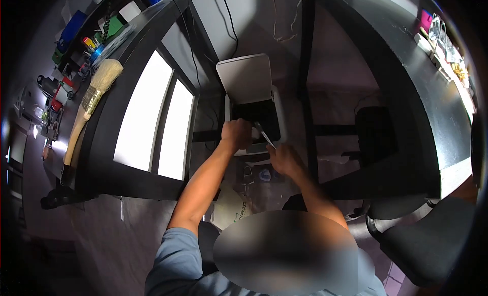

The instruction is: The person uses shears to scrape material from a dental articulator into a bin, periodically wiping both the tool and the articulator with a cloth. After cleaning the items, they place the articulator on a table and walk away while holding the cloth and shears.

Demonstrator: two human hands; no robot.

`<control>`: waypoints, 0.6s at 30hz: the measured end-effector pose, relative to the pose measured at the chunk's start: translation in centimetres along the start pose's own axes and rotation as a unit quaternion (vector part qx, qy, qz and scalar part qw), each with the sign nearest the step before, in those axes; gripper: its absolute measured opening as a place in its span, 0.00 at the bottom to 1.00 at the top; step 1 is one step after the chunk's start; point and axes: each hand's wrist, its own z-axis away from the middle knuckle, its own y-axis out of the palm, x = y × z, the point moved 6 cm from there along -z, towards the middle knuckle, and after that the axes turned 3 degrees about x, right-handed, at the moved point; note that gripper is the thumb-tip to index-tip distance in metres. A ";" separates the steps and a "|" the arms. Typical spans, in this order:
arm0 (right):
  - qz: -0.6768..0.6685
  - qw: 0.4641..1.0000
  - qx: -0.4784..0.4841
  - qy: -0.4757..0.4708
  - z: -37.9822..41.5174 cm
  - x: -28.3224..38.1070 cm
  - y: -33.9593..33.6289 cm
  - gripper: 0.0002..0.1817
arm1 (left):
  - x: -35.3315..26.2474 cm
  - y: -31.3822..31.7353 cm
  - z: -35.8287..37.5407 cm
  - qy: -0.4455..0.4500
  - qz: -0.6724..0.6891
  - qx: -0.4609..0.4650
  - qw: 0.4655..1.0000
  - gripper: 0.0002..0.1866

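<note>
Over the open mouth of a white bin (282, 120) I hold both hands close together. My left hand (237, 134) is closed in a fist near the bin's front left; what its fingers hold is something I cannot make out. From my right hand (285, 159), closed at the bin's front right, a slim silver tool (266, 135) points up and left toward the left fist. The bin's lid (246, 77) stands raised at the back, and its inside is dark.
A large wooden-handled brush (89, 102) lies on the left bench, beside white panels (145, 113). Below my hands, a bag with printed letters (230, 209) and small items are on the floor. To the right are a dark bench (432, 97) and a black chair (432, 240).
</note>
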 end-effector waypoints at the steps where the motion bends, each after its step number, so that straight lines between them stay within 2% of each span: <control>1: -0.021 0.999 -0.038 0.005 0.4 -0.1 -0.1 0.24 | 0.2 0.4 0.4 -0.009 0.014 -0.012 1.000 0.15; 3: -0.054 0.992 -0.116 0.001 0.4 0.5 -2.4 0.23 | 0.8 0.9 0.2 -0.036 0.049 -0.049 0.997 0.14; 6: -0.239 0.964 -0.115 -0.013 2.5 4.3 -8.5 0.26 | 1.1 1.3 0.0 -0.038 0.072 -0.034 0.996 0.15; 9: -0.258 0.947 -0.183 -0.065 2.0 2.5 -4.8 0.28 | 0.6 -0.2 0.2 -0.047 0.079 -0.025 0.995 0.14; 12: -0.043 0.999 -0.001 -0.008 0.2 -0.1 0.8 0.24 | 0.4 0.7 0.0 -0.013 0.047 -0.036 0.998 0.14; 15: -0.064 0.986 -0.135 -0.074 0.4 0.5 -1.2 0.22 | 1.1 1.4 0.0 -0.040 0.069 -0.059 0.995 0.14; 18: -0.242 0.962 -0.126 -0.009 2.5 4.6 -9.1 0.25 | 1.5 1.4 -0.3 -0.038 0.075 -0.050 0.995 0.14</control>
